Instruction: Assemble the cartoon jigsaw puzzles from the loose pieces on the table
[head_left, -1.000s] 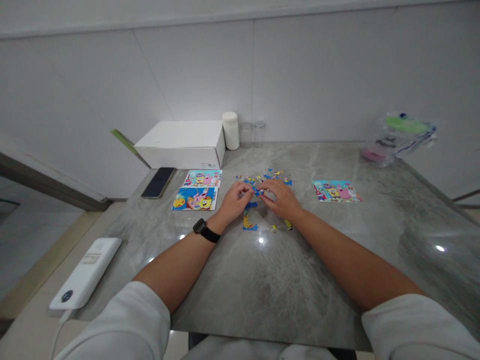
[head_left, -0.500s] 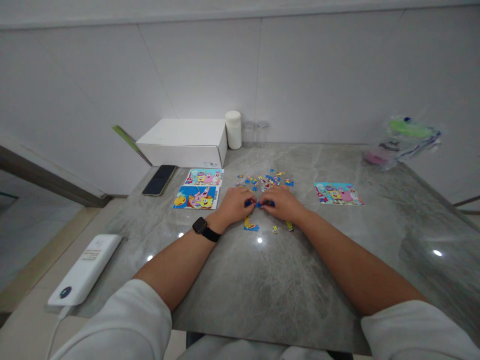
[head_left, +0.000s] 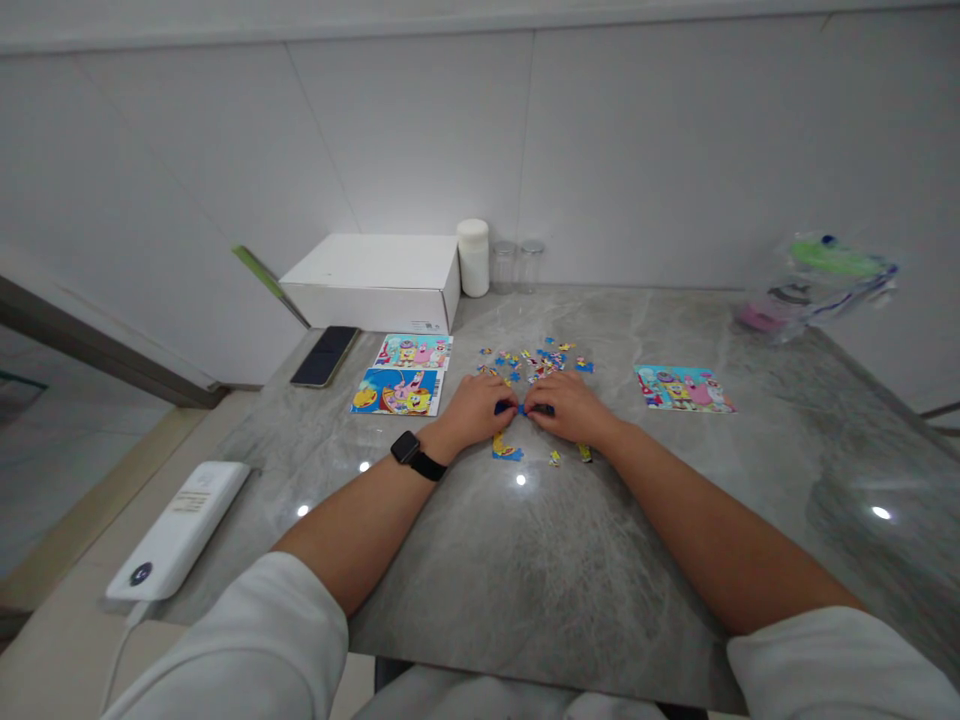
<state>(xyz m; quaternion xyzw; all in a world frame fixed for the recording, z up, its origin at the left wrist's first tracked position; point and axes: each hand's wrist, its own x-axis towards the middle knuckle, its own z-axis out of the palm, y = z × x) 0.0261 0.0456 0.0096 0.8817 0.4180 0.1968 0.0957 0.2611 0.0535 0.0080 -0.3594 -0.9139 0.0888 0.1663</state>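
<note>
Barely shifted since the earlier frame, the left hand (head_left: pixel 481 410) and right hand (head_left: pixel 568 408) each keep a pinching grip on blue jigsaw pieces (head_left: pixel 522 409) at frame centre.

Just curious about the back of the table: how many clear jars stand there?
2. One jar stands just right of the white bottle; the second jar is farther right. The bottle might hide another.

Hands (head_left: pixel 480 408) (head_left: pixel 568 406) have drawn back, uncovering more puzzle pieces (head_left: pixel 546 364) beyond them
</note>
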